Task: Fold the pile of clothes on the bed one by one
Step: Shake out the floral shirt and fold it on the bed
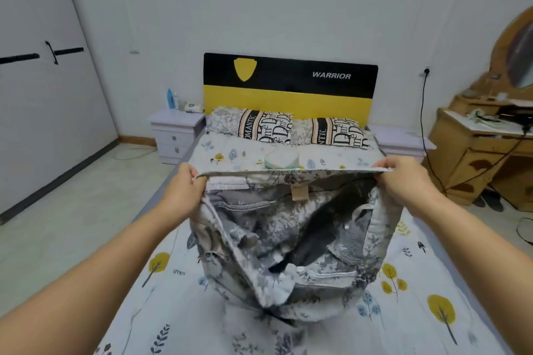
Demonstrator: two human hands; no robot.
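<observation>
**Floral garment held up, ready to be laid flat**

The left hand (pixel 184 186) and right hand (pixel 403 179) each pinched an end of the floral garment (pixel 288 239) along its top edge, stretched between them above the bed (pixel 432 311), the lower part bunched on the sheet. Judged next: lay it flat and smooth before the first fold

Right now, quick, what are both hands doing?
Left hand: pinching the top edge of the grey floral fabric garment.
Right hand: pinching the same edge at the other corner.
</observation>
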